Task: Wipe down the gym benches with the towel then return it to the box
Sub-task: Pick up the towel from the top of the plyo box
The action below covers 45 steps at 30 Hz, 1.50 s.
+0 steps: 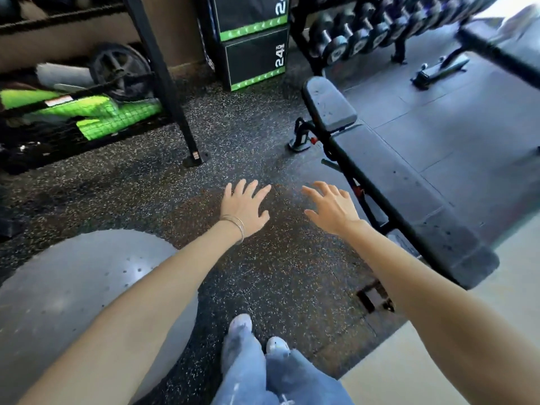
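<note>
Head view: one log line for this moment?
left hand: open, empty | right hand: open, empty | towel: not in view | bench: right of hands, untouched

two benches (388, 171) (two plyo boxes (254, 58))

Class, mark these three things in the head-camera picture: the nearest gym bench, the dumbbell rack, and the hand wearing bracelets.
gym bench (409, 182): head view, on the long seat pad's top.
dumbbell rack (304, 39): head view, on its dark left end frame.
left hand (245, 209): head view, on the back of the hand, above the bracelets.
</note>
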### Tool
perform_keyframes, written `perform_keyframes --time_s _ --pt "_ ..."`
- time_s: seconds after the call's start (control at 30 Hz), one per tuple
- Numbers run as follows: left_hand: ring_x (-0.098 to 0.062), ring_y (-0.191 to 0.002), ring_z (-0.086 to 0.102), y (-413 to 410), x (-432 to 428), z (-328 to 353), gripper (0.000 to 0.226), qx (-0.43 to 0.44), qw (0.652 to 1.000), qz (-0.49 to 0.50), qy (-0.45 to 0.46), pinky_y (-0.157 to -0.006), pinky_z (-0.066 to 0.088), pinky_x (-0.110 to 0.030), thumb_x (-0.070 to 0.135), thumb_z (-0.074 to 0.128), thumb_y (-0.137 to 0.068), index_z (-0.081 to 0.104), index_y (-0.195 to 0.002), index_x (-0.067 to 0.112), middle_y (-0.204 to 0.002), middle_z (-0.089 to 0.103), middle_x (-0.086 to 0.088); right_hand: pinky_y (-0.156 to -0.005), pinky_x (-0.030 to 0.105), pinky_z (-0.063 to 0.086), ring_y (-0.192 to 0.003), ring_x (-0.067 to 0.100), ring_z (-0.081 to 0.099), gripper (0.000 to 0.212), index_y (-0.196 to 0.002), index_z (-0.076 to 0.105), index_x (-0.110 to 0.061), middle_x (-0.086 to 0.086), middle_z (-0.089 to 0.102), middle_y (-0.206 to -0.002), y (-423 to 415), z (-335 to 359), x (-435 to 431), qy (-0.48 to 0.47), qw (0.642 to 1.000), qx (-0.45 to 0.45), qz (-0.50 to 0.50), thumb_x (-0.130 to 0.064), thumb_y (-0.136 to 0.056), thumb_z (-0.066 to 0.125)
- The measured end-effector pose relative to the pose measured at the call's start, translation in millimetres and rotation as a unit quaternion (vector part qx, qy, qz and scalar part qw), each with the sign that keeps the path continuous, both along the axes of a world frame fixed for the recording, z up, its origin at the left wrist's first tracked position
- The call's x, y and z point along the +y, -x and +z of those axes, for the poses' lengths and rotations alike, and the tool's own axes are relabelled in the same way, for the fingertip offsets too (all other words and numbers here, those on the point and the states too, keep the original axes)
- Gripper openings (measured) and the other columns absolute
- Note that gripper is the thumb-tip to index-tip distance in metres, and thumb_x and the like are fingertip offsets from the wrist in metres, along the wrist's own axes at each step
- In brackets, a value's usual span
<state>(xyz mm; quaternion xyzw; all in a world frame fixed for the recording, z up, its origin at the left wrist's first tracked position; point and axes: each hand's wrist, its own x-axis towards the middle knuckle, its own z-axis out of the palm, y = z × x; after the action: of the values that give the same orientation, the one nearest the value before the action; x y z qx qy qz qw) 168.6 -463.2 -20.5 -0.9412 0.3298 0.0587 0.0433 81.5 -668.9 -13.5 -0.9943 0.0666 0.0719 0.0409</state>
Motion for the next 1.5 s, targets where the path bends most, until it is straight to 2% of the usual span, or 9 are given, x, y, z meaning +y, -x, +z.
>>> perform_keyframes --time_s 0.17,0.43,0.77,1.13,1.5 --pt "-0.028 -0.143 0.018 -41 -37 -14 0.063 0.025 0.999 -0.032 0.002 -0.116 0.013 -0.050 0.051 0.034 -0.090 0.013 -0.148 0.036 -0.156 0.021 -0.001 -0.108 0.048 0.029 -0.135 0.029 0.033 0.060 -0.145 0.028 -0.030 0.005 0.032 -0.148 -29 -7 -28 -0.006 1.000 0.005 -0.026 -0.046 -0.092 0.051" --pt "-0.027 -0.143 0.017 -140 -68 -20 0.062 0.051 0.997 -0.059 0.012 -0.116 0.013 -0.048 0.051 0.033 -0.091 0.012 -0.148 0.036 -0.157 0.020 -0.001 -0.107 0.048 0.030 -0.135 0.028 0.032 0.059 -0.144 0.028 -0.030 0.005 0.032 -0.147 -121 -11 -51 0.000 0.998 0.026 -0.062 -0.045 -0.092 0.051" --pt "-0.027 -0.143 0.017 -260 -93 -9 0.062 0.020 0.996 -0.087 -0.005 -0.117 0.013 -0.048 0.050 0.033 -0.092 0.013 -0.148 0.036 -0.157 0.020 -0.002 -0.109 0.048 0.028 -0.137 0.028 0.029 0.060 -0.145 0.029 -0.027 0.006 0.029 -0.150 -224 -4 -78 0.014 0.997 0.002 -0.081 -0.044 -0.091 0.051" --pt "-0.029 -0.143 0.019 -383 -163 -18 0.062 0.018 0.998 -0.051 -0.016 -0.116 0.015 -0.050 0.052 0.033 -0.091 0.015 -0.148 0.035 -0.156 0.022 -0.002 -0.107 0.048 0.031 -0.135 0.028 0.030 0.060 -0.144 0.031 -0.028 0.007 0.030 -0.149 -362 -18 -157 0.011 0.999 0.007 -0.035 -0.044 -0.090 0.053" --pt "-0.028 -0.143 0.019 -513 -253 8 0.061 0.001 1.000 -0.001 -0.005 -0.117 0.015 -0.048 0.052 0.034 -0.091 0.017 -0.148 0.035 -0.155 0.023 -0.002 -0.107 0.047 0.030 -0.135 0.028 0.031 0.058 -0.143 0.032 -0.027 0.008 0.030 -0.149 -517 16 -251 0.003 1.000 -0.009 0.025 -0.039 -0.091 0.053"
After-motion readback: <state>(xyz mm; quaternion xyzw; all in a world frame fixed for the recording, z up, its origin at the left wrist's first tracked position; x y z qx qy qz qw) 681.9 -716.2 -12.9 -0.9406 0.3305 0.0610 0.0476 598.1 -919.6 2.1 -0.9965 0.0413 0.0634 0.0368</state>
